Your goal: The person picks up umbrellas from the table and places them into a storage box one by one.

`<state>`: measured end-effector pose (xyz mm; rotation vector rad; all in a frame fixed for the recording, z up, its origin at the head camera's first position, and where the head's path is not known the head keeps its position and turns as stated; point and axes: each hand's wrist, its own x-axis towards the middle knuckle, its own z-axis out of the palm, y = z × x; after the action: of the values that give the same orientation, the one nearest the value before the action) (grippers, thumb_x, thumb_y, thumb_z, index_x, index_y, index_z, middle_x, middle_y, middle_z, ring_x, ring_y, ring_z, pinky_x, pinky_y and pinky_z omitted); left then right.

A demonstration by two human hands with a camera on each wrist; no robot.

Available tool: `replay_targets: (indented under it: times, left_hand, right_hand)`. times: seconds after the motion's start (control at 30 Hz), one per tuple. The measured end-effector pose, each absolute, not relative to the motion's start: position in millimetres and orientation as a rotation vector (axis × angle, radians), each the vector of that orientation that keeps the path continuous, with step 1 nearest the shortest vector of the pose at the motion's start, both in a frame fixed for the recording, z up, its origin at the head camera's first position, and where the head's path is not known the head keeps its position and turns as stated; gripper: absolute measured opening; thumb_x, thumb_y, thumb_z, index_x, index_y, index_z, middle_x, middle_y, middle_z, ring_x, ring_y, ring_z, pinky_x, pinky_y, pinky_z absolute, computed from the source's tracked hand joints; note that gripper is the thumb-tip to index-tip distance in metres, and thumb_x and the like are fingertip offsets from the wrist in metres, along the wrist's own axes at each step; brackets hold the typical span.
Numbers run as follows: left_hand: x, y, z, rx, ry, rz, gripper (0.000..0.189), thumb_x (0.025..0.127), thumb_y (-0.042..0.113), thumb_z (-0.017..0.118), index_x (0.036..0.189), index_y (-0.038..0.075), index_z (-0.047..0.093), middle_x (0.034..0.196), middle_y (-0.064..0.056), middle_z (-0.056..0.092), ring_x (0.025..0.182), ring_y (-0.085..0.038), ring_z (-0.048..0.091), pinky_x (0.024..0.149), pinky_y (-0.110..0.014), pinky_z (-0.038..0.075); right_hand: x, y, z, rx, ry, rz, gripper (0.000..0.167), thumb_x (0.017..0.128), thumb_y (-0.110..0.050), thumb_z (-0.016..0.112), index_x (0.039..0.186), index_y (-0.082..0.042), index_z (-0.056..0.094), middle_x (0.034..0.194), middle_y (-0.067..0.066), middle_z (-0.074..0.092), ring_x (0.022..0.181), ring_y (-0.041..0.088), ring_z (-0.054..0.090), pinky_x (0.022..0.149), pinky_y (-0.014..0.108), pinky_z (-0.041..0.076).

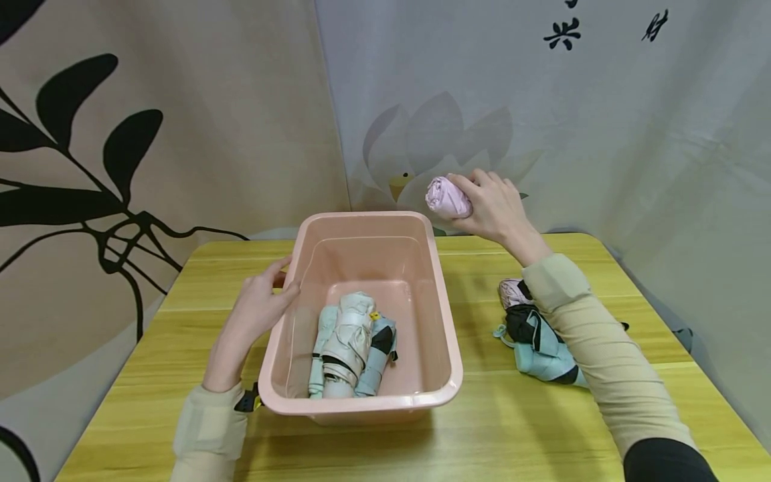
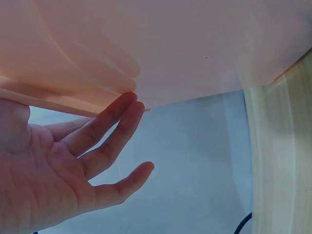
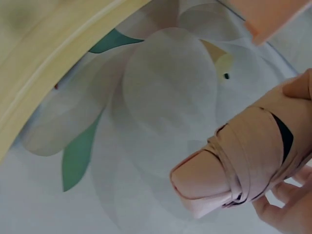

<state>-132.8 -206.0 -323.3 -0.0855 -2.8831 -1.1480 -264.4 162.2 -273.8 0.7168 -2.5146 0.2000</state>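
Note:
My right hand [image 1: 496, 207] holds a rolled pink folding umbrella [image 1: 448, 198] above the table's far edge, right of the pink plastic tub [image 1: 448, 335]. In the right wrist view the umbrella [image 3: 253, 151] shows its wrapped strap and handle end. My left hand [image 1: 259, 308] grips the tub's left rim, thumb over it and fingers [image 2: 114, 124] against the outer wall. Inside the tub, a white folded umbrella [image 1: 349, 341] lies between a pale mint one [image 1: 323, 345] and a blue one [image 1: 376, 355].
On the wooden table [image 1: 482, 428], right of the tub, lies a blue and black folded umbrella [image 1: 539, 351], with a pale pink bundle [image 1: 513, 293] beyond it. The right forearm partly covers them. A printed curtain [image 1: 241, 134] hangs behind the table.

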Motion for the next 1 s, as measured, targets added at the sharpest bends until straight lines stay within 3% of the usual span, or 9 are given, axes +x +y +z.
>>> replay_targets:
  times: [0.57, 1.0]
  left_hand:
    - [-133.6, -205.7, -324.2, -0.082, -2.884, -1.145, 0.059, 0.095, 0.024, 0.048, 0.147, 0.001, 0.031, 0.121, -0.03, 0.059, 0.091, -0.035, 0.069, 0.067, -0.036, 0.06]
    - [-134.1, -205.8, -326.3, -0.088, -2.881, -1.131, 0.059, 0.096, 0.024, 0.048, 0.147, 0.001, 0.031, 0.121, -0.03, 0.06, 0.091, -0.035, 0.069, 0.068, -0.037, 0.06]
  right_hand:
    - [-253.9, 132.7, -246.8, 0.806, -2.601, 0.118, 0.062, 0.073, -0.039, 0.074, 0.129, -0.021, 0.055, 0.108, 0.014, 0.061, 0.092, 0.034, 0.059, 0.071, 0.049, 0.05]
    - [-247.3, 109.0, -237.1, 0.884, -2.589, 0.091, 0.062, 0.071, -0.036, 0.075, 0.128, -0.023, 0.055, 0.108, 0.01, 0.062, 0.093, 0.032, 0.06, 0.072, 0.048, 0.051]
